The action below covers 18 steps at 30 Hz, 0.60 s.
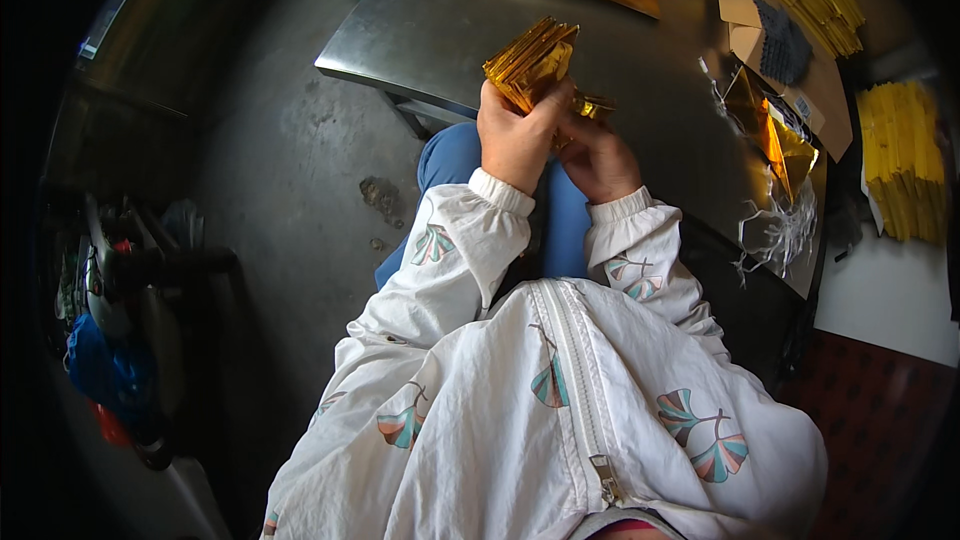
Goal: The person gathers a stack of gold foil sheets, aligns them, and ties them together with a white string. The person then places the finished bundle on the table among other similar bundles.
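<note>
At the far left a blue plastic bundle (108, 365) sits in shadow. Over the near left part of the metal table (420, 20), the left hand (515, 140) grips the lower end of a folded gold foil stack (532, 62), thumb across its face. Close beside it, the right hand (603, 162) has its fingers curled in by a small gold piece (594, 107); whether it pinches that piece cannot be told. Farther right lie loose gold foil (790, 152), white strands (782, 235) and, outermost, a yellow stack (903, 160).

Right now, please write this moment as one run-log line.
left hand: holding gold foil stack | right hand: close beside, grip unclear | metal table: in front
</note>
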Each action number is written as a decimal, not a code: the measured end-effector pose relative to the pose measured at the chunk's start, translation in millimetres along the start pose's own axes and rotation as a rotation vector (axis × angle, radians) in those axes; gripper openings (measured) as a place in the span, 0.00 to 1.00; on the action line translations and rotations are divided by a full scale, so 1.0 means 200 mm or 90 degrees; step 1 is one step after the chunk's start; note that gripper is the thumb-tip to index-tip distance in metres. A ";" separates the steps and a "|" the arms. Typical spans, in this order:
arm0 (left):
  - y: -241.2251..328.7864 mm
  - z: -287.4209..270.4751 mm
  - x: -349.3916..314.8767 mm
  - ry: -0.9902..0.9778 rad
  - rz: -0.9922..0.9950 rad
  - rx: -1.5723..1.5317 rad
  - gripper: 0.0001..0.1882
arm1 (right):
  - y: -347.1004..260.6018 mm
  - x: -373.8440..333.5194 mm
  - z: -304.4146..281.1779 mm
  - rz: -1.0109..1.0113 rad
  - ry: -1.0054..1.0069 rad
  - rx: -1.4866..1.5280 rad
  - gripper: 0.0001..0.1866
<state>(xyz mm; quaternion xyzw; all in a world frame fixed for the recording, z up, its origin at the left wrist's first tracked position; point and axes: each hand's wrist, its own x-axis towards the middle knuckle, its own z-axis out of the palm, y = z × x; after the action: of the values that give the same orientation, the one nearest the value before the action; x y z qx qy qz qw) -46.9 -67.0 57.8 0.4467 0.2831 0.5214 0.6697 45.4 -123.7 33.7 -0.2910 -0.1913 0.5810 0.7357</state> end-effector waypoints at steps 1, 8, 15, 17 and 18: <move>0.00 0.02 0.01 0.031 0.004 0.051 0.20 | 0.00 0.00 -0.01 0.004 -0.004 0.001 0.17; 0.01 0.04 -0.03 -0.048 0.041 0.019 0.21 | 0.01 -0.02 -0.05 0.000 -0.012 0.044 0.22; 0.03 0.05 -0.03 -0.018 0.125 0.207 0.18 | 0.03 -0.02 -0.09 0.045 -0.061 0.071 0.22; 0.06 0.05 -0.03 -0.003 0.142 0.288 0.18 | 0.03 -0.01 -0.10 0.070 -0.070 0.038 0.25; 0.08 0.04 -0.03 -0.009 0.155 0.317 0.18 | 0.02 -0.01 -0.11 0.088 -0.067 0.000 0.28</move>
<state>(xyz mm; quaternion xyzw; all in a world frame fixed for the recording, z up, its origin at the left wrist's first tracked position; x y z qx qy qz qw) -48.8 -75.1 74.7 0.6321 0.3420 0.5093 0.4735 55.5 -129.1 15.5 -0.2723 -0.2092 0.6450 0.6827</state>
